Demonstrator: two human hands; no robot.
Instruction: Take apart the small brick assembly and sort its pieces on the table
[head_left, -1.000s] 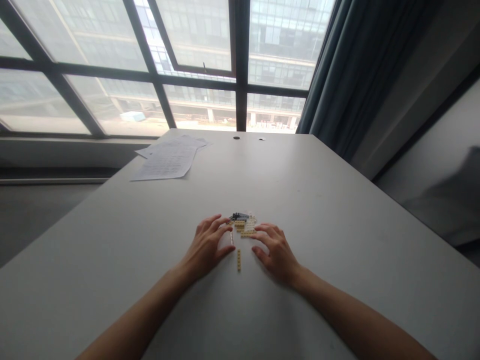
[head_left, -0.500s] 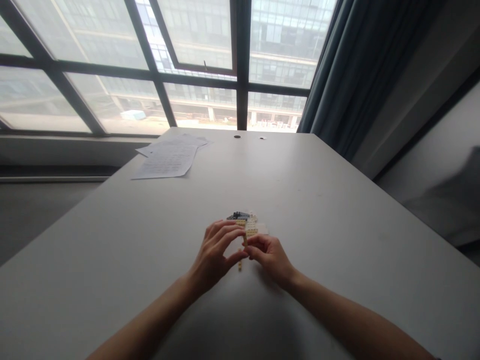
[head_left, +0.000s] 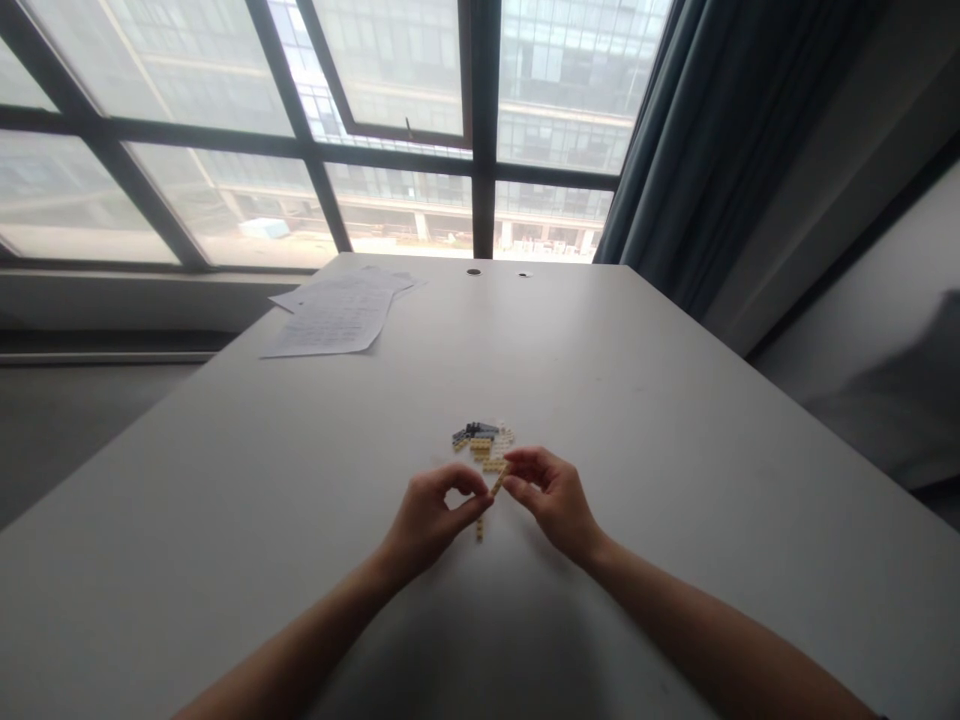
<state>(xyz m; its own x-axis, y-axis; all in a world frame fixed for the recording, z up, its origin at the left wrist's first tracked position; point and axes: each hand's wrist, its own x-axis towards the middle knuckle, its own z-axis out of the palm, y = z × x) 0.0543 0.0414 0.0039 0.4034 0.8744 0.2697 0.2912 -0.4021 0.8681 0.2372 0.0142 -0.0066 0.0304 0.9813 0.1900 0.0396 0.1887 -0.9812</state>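
Observation:
Between my two hands is a narrow tan building-block strip, tilted with its upper end to the right. My left hand pinches the lower end between thumb and forefinger. At the upper end, the thumb and fingers of my right hand close on the same strip. Another short tan strip lies on the table just below my left fingertips, partly hidden. Right behind my hands lie tan bricks, dark grey pieces and whitish pieces; my right hand covers some of the pile.
The white table reaches to the window. Printed sheets of paper lie at its far left. Two round holes sit near the far edge, one a dark cable hole. A dark curtain hangs at the right.
The strip has turned from nearly upright to a slant. My left fingers have curled down into a pinch, uncovering more of the pile. My right hand has risen slightly and moved to the right.

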